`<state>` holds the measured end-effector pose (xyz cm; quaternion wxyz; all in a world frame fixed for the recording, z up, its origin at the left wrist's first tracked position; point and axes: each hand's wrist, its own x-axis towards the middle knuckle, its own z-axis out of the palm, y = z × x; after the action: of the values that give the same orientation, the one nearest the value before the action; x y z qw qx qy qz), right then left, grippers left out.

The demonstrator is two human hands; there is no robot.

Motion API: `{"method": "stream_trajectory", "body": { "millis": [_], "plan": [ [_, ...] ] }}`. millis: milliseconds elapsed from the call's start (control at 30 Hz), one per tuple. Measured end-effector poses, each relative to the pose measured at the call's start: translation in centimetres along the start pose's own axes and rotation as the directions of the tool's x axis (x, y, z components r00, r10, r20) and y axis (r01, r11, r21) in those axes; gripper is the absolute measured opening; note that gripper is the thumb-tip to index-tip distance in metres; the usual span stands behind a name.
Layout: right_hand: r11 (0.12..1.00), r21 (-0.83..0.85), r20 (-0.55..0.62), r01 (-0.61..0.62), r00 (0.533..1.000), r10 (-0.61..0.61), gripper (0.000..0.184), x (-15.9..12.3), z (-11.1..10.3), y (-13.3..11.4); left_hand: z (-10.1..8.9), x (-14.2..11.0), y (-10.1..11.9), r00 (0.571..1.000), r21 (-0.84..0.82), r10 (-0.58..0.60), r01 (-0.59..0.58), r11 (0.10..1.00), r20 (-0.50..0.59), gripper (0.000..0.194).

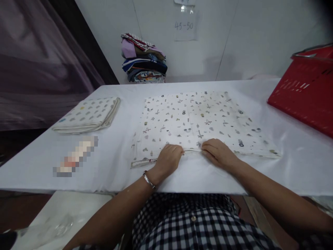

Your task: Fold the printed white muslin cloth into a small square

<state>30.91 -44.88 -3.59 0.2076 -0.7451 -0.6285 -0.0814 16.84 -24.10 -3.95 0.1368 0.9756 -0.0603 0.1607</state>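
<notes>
A white cloth with small grey and tan prints lies folded in layers, spread flat before me. Along its near edge, my left hand pinches the folded layers left of the middle. My right hand grips that same edge a short way to the right, fingers curled over it. Between the two hands the edge runs nearly straight. At the left corner the stacked layers show a little apart. The undersides of both hands and the thumbs are mostly hidden.
A folded cloth with grey spots lies at the left of the white-covered table. Nearer me is a blurred-out long item. A stack of folded fabrics stands by the back wall. At right sits a red plastic basket.
</notes>
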Motion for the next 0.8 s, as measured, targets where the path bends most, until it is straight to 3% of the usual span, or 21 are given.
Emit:
{"method": "stream_trajectory", "body": {
  "millis": [200,367,467,667,800],
  "plan": [
    [0.998,-0.063,0.031,-0.012,0.999,0.014,0.022,-0.1,0.3,0.0,-0.1,0.1,0.1,0.999,0.017,-0.036,0.037,0.999,-0.007,0.023],
    [0.997,-0.071,-0.016,-0.041,0.999,0.039,0.024,-0.2,0.6,0.1,0.0,0.2,0.3,0.999,0.076,-0.028,0.026,0.997,0.020,0.023],
    [0.994,-0.100,0.002,-0.053,0.999,0.054,0.026,0.0,0.8,0.1,0.2,0.1,0.4,0.999,0.111,0.030,-0.031,0.993,0.013,0.020],
    [0.991,-0.092,0.013,-0.094,0.995,0.096,0.024,0.4,0.7,-0.3,0.1,0.2,0.8,0.967,0.213,0.224,-0.196,0.957,-0.118,0.022],
    [0.993,-0.063,0.002,-0.101,0.995,0.102,0.024,0.5,0.5,-0.4,-0.1,0.9,1.3,0.941,0.224,0.332,-0.311,0.924,-0.061,0.024]
  ]
}}
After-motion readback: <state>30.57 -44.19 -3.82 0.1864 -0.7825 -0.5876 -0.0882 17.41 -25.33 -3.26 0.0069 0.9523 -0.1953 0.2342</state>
